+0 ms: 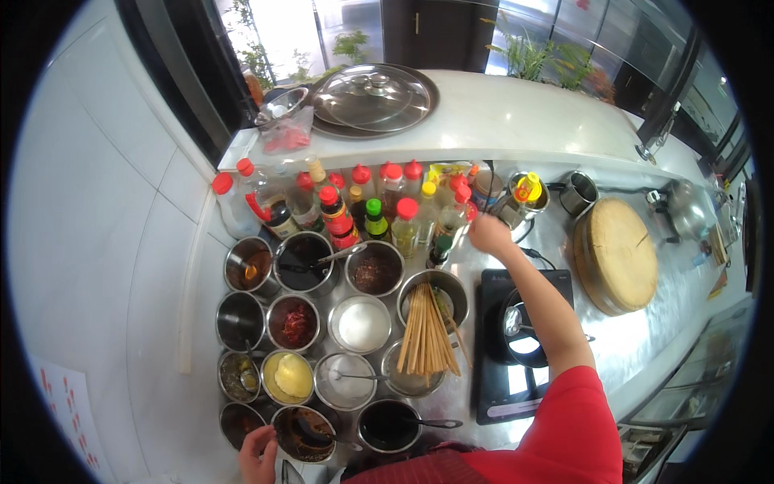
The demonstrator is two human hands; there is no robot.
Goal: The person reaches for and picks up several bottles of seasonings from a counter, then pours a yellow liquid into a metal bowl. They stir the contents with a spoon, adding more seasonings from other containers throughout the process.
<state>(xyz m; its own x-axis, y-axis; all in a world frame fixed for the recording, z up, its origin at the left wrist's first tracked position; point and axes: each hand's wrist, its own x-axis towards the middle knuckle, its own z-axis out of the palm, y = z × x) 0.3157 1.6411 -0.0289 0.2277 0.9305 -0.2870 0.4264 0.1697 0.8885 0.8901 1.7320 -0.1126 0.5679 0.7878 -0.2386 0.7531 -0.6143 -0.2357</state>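
Note:
At the bottom left, my left hand [259,451] is loosely curled, its fingertips beside the rim of a steel pot of brown sauce [302,451]. A black-handled ladle [314,431] leans in that pot. My right hand [491,236] reaches across to the back, past the sauce bottles. Its fingers are curled near a red-capped bottle [453,215] and a dark, thin upright piece [488,184]; whether it grips anything is hidden. Under the right forearm lies a black induction cooker [493,363], with a dark pan [514,357] and a metal ladle [513,320] on it.
Several steel pots hold white powder [363,327], yellow paste [289,378] and dark sauces. Wooden chopsticks [429,339] lie across two pots. A round wooden chopping block [623,254] stands at the right. Glass lids [375,97] lie on the raised ledge [514,121] at the back.

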